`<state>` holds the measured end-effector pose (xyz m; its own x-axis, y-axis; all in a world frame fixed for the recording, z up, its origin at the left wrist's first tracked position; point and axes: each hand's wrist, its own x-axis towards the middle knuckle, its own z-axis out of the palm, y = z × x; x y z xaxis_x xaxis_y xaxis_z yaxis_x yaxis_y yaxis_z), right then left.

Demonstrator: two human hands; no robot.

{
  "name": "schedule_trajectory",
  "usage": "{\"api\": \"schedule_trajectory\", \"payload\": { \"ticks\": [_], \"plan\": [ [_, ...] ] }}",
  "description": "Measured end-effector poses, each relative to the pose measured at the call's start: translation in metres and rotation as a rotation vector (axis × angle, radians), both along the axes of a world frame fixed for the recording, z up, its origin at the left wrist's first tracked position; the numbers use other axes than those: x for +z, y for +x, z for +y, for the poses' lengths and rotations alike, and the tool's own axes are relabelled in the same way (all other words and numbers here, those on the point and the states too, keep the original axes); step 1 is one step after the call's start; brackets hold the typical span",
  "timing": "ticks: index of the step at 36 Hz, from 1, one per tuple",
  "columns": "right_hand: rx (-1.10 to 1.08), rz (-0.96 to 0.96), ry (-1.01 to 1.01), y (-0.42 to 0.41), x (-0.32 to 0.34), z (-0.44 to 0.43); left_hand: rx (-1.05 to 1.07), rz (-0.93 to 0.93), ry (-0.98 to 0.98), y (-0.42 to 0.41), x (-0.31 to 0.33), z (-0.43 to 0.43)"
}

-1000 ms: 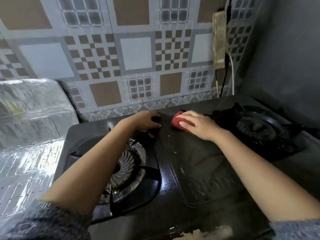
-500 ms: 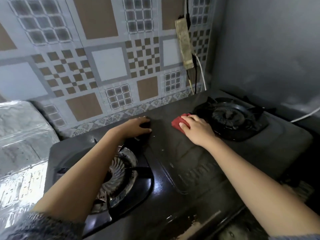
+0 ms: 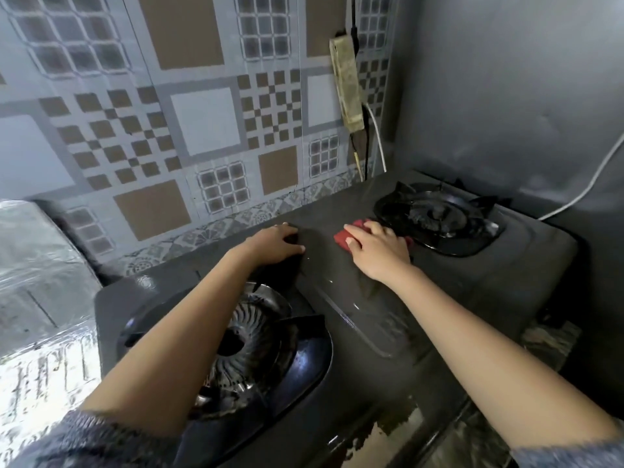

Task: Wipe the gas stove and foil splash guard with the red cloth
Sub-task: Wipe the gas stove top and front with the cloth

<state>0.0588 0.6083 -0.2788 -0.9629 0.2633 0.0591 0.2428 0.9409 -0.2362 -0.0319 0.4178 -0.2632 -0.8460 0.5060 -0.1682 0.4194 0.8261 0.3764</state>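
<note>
A black two-burner gas stove (image 3: 526, 265) fills the middle of the head view. My right hand (image 3: 378, 248) presses the red cloth (image 3: 346, 235) flat on the stove top, just left of the right burner (image 3: 435, 214). My left hand (image 3: 277, 243) rests palm down on the stove's back part, behind the left burner (image 3: 250, 342), fingers curled over a dark edge. The foil splash guard (image 3: 37, 298) stands at the far left, crinkled and shiny.
A patterned tile wall (image 3: 202, 123) runs behind the stove. A dirty power strip (image 3: 347, 82) with cables hangs on it near the corner. A grey wall (image 3: 506, 96) closes the right side, with a white cable (image 3: 587, 187) across it. Wet streaks show on the stove's front.
My right hand has slid the red cloth to the right, toward the right burner. The view has swung right. My left hand stays on the same spot.
</note>
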Motion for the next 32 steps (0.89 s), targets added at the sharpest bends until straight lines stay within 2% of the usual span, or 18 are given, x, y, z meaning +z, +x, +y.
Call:
{"api": "schedule_trajectory", "payload": {
  "ticks": [8, 11, 14, 22, 32],
  "plan": [
    [0.282, -0.004, 0.018, 0.026, -0.002, -0.021, 0.005, -0.022, 0.02, -0.003, 0.002, 0.005],
    [0.454, 0.036, -0.049, 0.045, -0.002, -0.011, 0.0, -0.006, -0.015, -0.004, 0.005, 0.01],
    [0.522, 0.014, -0.138, 0.053, 0.0, 0.011, 0.002, 0.021, -0.048, -0.003, 0.008, 0.015],
    [0.417, -0.01, -0.145, 0.035, 0.009, 0.042, -0.067, 0.039, -0.067, 0.005, 0.009, 0.032],
    [0.08, 0.007, -0.161, 0.036, 0.003, 0.045, -0.231, 0.008, -0.093, 0.017, 0.011, 0.042]
  ]
}}
